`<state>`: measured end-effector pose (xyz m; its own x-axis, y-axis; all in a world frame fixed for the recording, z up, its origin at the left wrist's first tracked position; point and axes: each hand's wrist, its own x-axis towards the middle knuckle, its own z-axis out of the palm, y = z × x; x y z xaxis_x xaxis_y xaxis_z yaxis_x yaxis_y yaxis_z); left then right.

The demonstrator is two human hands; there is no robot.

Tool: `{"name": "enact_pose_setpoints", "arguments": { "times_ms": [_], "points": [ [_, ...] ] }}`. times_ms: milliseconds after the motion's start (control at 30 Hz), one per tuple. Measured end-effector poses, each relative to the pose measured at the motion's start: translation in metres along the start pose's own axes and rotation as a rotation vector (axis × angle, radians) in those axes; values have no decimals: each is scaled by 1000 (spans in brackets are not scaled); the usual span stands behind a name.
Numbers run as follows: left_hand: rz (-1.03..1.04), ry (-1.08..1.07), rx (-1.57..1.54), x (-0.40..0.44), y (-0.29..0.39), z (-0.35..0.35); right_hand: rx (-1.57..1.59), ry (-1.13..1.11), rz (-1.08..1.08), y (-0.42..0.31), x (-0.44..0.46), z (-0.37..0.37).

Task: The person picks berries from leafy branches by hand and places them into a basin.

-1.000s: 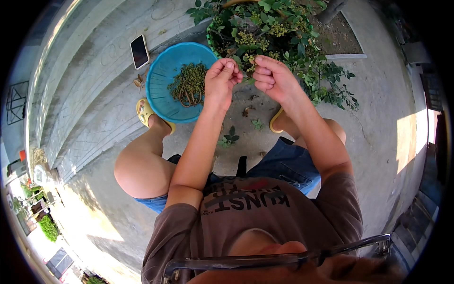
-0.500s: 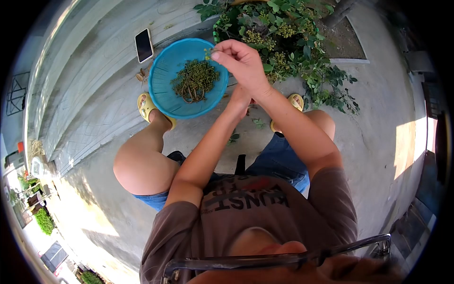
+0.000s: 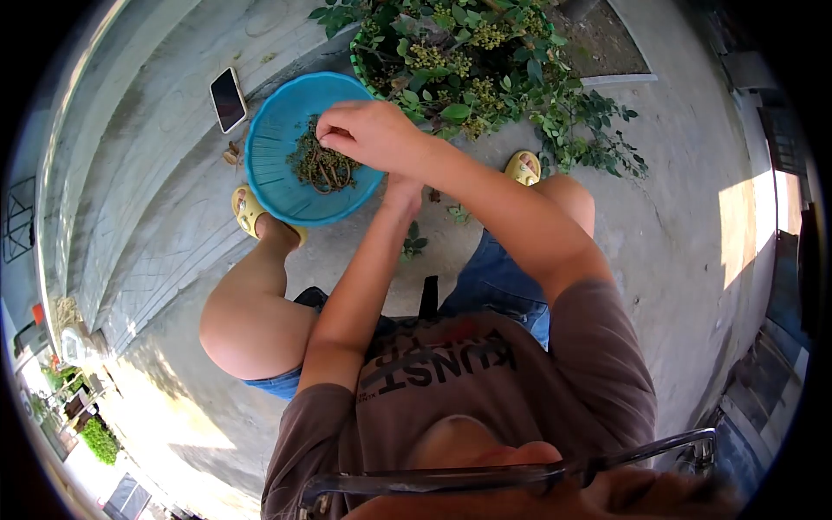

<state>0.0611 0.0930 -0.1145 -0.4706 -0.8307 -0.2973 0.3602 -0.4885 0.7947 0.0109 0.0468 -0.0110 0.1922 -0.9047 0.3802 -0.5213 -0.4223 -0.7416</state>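
Observation:
My right hand (image 3: 368, 134) reaches across over a blue plastic basin (image 3: 267, 186), its fingers curled together at the tips. Whatever may be in them is hidden. Clusters of small green berries with brown stems (image 3: 325, 173) lie in the basin, partly covered by that hand. My left hand (image 3: 405, 192) sits below the right wrist, beside the basin's rim. Its fingers are hidden, so I cannot tell what they hold. Leafy branches with berry clusters (image 3: 485, 35) fill a green-rimmed container (image 3: 364, 76) beyond my hands.
A phone (image 3: 228, 100) lies on the concrete step (image 3: 165, 130) left of the basin. Branches spill onto the ground (image 3: 598, 147) at the right. My feet in yellow sandals (image 3: 523, 168) stand on either side. Fallen leaves (image 3: 414, 243) lie between my legs.
My right hand has moved left and down over the basin. The small green sprig that was between its fingertips is no longer visible. My left hand has shifted slightly left.

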Motion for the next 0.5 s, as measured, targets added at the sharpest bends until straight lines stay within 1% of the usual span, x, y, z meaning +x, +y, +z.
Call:
{"name": "enact_pose_setpoints", "arguments": {
  "times_ms": [67,100,133,167,200,267,333,367,400,433,467,500],
  "points": [
    [-172,125,168,1,13,9,4,62,25,7,-6,-34],
    [-174,98,221,1,14,10,90,114,97,14,-10,-50],
    [-160,98,218,2,18,13,159,152,215,13,-14,-70],
    [-157,28,249,0,25,18,280,220,312,18,-20,-87],
    [-153,-41,280,-3,33,25,290,314,342,23,-23,-104],
    [-144,-38,303,-8,57,40,262,442,403,38,-32,-132],
    [109,-59,477,-8,75,48,227,478,435,50,-39,-145],
    [235,-59,518,-5,87,50,142,440,459,51,-42,-147],
    [320,-28,544,3,93,45,57,403,484,52,-46,-148],
    [415,64,698,9,104,45,61,405,480,53,-45,-146],
    [509,158,852,16,115,44,41,359,477,56,-45,-141],
    [588,176,1007,26,123,38,21,313,477,58,-46,-136]
  ]
}}
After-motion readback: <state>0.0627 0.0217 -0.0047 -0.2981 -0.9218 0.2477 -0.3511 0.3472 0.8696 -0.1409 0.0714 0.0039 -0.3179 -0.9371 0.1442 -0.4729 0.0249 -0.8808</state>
